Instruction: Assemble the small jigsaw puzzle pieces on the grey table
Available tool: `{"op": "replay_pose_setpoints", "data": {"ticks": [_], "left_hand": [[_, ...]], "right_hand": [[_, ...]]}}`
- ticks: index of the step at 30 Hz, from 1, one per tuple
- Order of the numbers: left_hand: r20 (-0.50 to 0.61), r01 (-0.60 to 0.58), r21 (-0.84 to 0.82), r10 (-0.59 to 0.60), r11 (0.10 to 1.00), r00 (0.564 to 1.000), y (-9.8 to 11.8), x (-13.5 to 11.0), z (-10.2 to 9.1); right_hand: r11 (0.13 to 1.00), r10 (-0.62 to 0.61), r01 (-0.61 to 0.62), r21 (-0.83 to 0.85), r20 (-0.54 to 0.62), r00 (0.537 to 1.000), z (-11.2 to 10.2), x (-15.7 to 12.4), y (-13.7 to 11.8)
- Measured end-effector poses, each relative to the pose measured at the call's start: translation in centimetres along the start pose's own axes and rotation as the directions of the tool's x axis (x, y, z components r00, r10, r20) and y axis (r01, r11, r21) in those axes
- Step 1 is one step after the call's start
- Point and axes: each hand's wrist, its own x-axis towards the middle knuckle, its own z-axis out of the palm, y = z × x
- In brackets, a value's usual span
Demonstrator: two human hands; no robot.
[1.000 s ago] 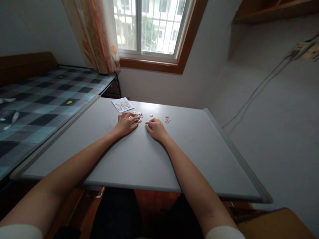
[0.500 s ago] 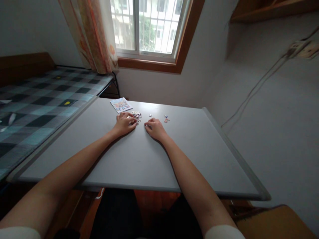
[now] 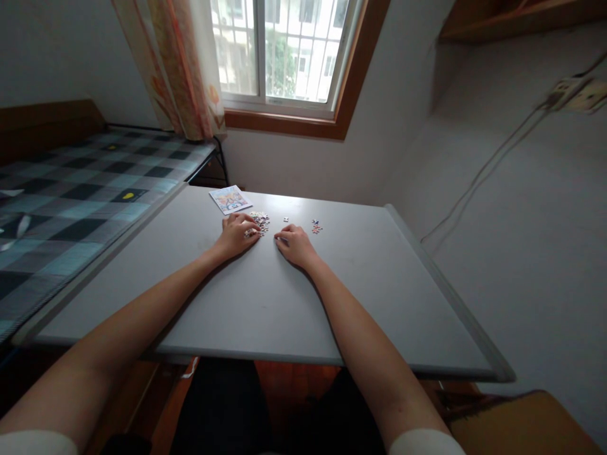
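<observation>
While both forearms lie stretched across the grey worktop (image 3: 265,303), the left hand (image 3: 236,235) rests palm down just above the middle of the frame. Its fingers are bent, and their tips touch the near edge of a loose heap of puzzle pieces (image 3: 261,221); whether they pinch a piece cannot be told. The right hand (image 3: 296,244) lies just to the right, also palm down with its fingers curled in, and whether it holds anything is too small to tell. A single piece (image 3: 286,219) lies just above this hand, and a small cluster of pieces (image 3: 317,227) lies to its upper right. A picture card (image 3: 230,199) lies flat up and left of the heap. A bed (image 3: 71,202) with a checked cover fills the left of the frame.
</observation>
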Motion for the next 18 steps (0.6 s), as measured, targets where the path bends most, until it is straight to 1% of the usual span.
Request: {"op": "replay_pose_setpoints", "data": {"ticks": [3, 9, 15, 18], "left_hand": [[0.006, -0.002, 0.009, 0.001, 1.0, 1.0, 0.11, -0.1, 0.1], [0.051, 0.068, -0.001, -0.067, 0.998, 0.996, 0.0, -0.02, 0.27], [0.053, 0.056, -0.03, -0.054, 0.998, 0.997, -0.45, 0.09, 0.48], [0.065, 0.079, -0.039, -0.076, 0.996, 0.995, -0.61, 0.18, 0.49]], "right_hand": [[1.0, 0.002, -0.002, 0.001, 0.002, 1.0, 0.04, 0.03, 0.0], [1.0, -0.002, 0.002, -0.004, -0.001, 1.0, 0.01, -0.01, -0.01], [1.0, -0.001, 0.001, -0.01, 0.008, 1.0, -0.02, -0.03, -0.01], [1.0, 0.005, -0.005, -0.005, 0.007, 1.0, 0.02, -0.03, 0.03]]}}
